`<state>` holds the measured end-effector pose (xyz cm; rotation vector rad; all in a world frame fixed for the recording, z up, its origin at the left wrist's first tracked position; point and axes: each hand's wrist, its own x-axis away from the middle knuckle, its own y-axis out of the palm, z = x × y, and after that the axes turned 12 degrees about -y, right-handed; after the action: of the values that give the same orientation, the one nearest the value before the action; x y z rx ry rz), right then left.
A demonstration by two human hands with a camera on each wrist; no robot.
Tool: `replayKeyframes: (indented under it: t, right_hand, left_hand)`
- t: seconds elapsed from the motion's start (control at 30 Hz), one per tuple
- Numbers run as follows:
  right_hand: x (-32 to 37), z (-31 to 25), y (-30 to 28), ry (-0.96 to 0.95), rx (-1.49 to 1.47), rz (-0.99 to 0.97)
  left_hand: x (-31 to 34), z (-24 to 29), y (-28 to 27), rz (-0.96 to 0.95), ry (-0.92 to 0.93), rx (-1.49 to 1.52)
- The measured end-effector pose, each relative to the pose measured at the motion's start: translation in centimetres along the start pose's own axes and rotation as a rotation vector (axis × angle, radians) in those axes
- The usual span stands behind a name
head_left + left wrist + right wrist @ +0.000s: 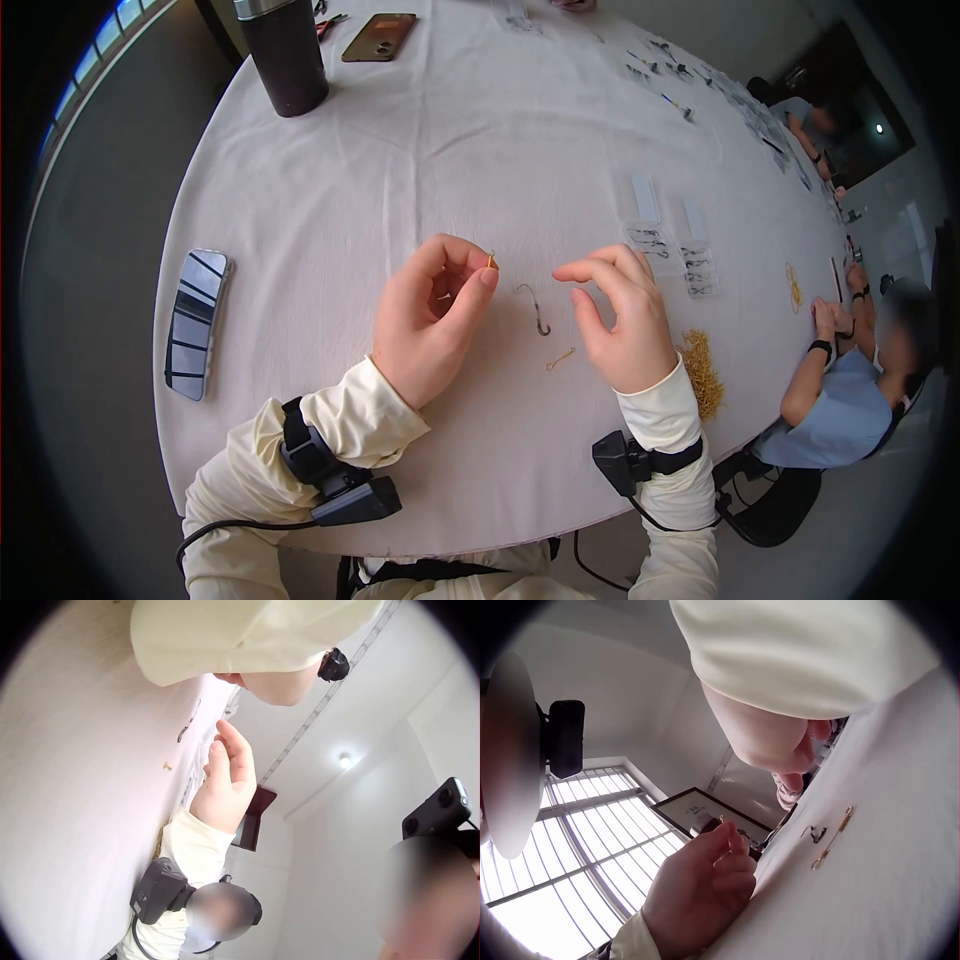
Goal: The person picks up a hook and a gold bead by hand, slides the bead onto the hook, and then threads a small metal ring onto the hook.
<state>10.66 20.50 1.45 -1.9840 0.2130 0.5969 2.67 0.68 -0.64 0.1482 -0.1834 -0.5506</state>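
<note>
Between thumb and forefinger, my left hand [430,315] pinches a small gold metal piece [491,260]; most of it is covered by the fingertips. To the right, my right hand [622,320] hovers with bent fingers, its thumb and forefinger apart and nothing between them. On the white cloth between the hands lies a dark fish hook [542,325] with a thin link at its upper end. Nearer the body is a gold wire piece [832,838], which the right wrist view shows with a loop at each end and a coiled stretch.
A heap of gold wire pieces [702,375] lies beyond the right wrist. Clear boxes [697,250] with dark hooks stand behind the right hand. A phone [198,325] is at the left edge, a dark tumbler [285,60] farther back. Another person [845,390] sits at the right.
</note>
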Motion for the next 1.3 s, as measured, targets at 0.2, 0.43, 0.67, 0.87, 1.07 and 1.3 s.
replayKeyframes:
  t: [0.2, 0.43, 0.67, 0.87, 1.07, 1.3]
  right_hand:
    - [-0.3, -1.3, 0.9, 0.029, 0.107, -0.078]
    - [-0.9, -0.9, 2.7, -0.004, 0.072, -0.086]
    - [-1.3, -1.4, 0.7, 0.155, -0.373, -0.022]
    - [-1.6, -3.0, 0.0, 0.156, -0.373, 0.072]
    - [-1.2, -3.0, 0.4, 0.138, -0.305, 0.146]
    - [-1.1, -3.0, 0.1, 0.156, -0.342, 0.086]
  left_hand:
    - [0.1, 0.4, 0.0, -0.009, -0.046, 0.006]
    - [0.0, 0.2, -0.2, -0.060, -0.031, -0.039]
    - [0.1, 0.3, -0.3, -0.124, -0.035, -0.139]
    - [-0.2, -0.6, 0.0, -0.106, 0.060, -0.145]
    - [-0.1, -0.6, 0.1, -0.114, 0.059, -0.164]
    - [-0.1, -0.8, 0.1, -0.127, 0.065, -0.171]
